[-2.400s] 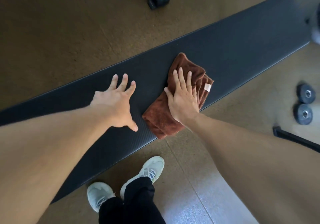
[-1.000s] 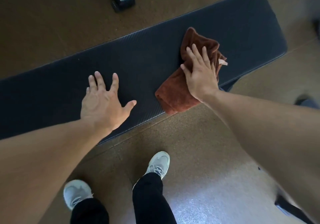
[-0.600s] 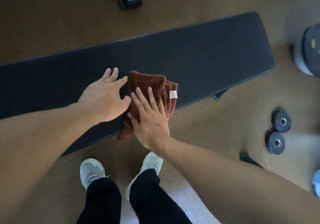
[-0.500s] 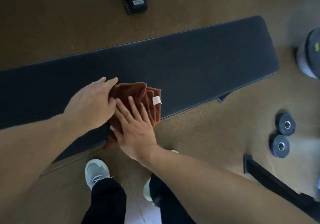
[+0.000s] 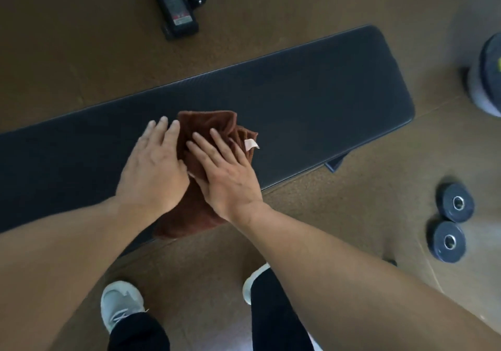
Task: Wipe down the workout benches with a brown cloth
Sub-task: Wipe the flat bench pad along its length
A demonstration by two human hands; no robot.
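On the near edge of the dark bench pad (image 5: 311,101), roughly at the middle of the stretch in view, lies the bunched brown cloth (image 5: 214,125), its lower end hanging over the edge toward the floor. Both hands rest flat on it with straight fingers: the right hand (image 5: 230,179) presses its centre, the left hand (image 5: 151,177) covers its left side with fingertips reaching the pad; neither curls round the fabric. Progress cannot be read from the pad itself, which shows no streaks, damp marks or dirt to separate wiped from unwiped areas. My judgement is that wiping of this bench is under way, with both ends of the pad open to further passes; no other bench is in view. Surface noted: matte, finely textured upholstery with a rounded right end. Surroundings: brown speckled floor (image 5: 81,52), a black equipment base (image 5: 176,11) beyond the pad, two small weight plates (image 5: 451,223) at right, and a larger plate (image 5: 488,76) at the frame edge.
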